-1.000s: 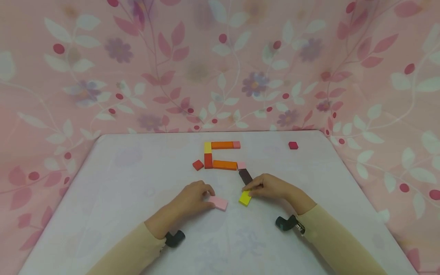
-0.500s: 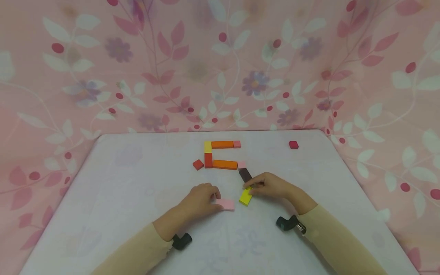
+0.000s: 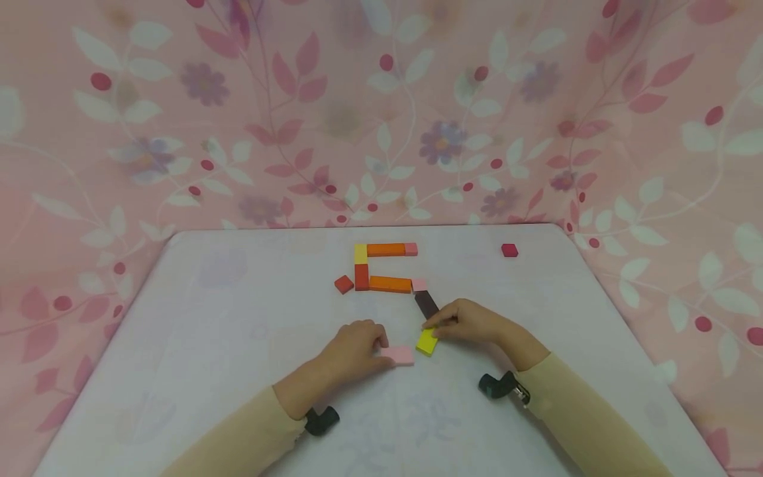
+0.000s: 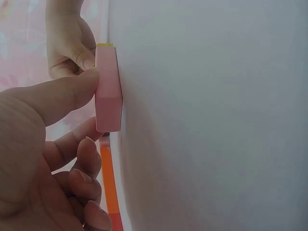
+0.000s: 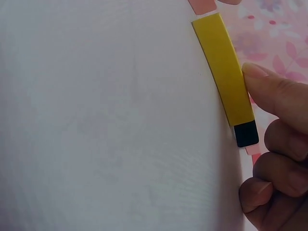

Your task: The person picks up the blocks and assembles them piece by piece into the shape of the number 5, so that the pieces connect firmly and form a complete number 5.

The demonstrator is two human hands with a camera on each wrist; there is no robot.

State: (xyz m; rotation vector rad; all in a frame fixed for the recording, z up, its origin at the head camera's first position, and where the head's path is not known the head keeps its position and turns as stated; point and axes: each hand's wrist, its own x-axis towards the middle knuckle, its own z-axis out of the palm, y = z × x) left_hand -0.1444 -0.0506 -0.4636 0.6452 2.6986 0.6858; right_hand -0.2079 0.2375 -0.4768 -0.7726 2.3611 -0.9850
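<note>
My left hand (image 3: 354, 350) pinches a pale pink block (image 3: 401, 356) between thumb and fingers, low over the white table; the left wrist view shows the thumb on the near side of this pink block (image 4: 108, 86). To its right, my right hand (image 3: 467, 322) holds a yellow block (image 3: 426, 342) by its sides with thumb and index finger. A dark block (image 3: 426, 304) lies end to end with the yellow one, slanting up and left to a small pink block (image 3: 420, 285). In the right wrist view the thumb presses the edge of the yellow block (image 5: 224, 67).
Beyond the hands, two orange blocks (image 3: 390, 285), a red block (image 3: 361, 277), a pale yellow block (image 3: 360, 254) and a small pink end piece (image 3: 411, 249) form a bracket shape. A loose red block (image 3: 343, 284) lies left, a crimson one (image 3: 509, 250) far right.
My left hand has slid right with the pale pink block, bringing it close to the yellow block's lower end. My right hand stays nearly still on the yellow block.
</note>
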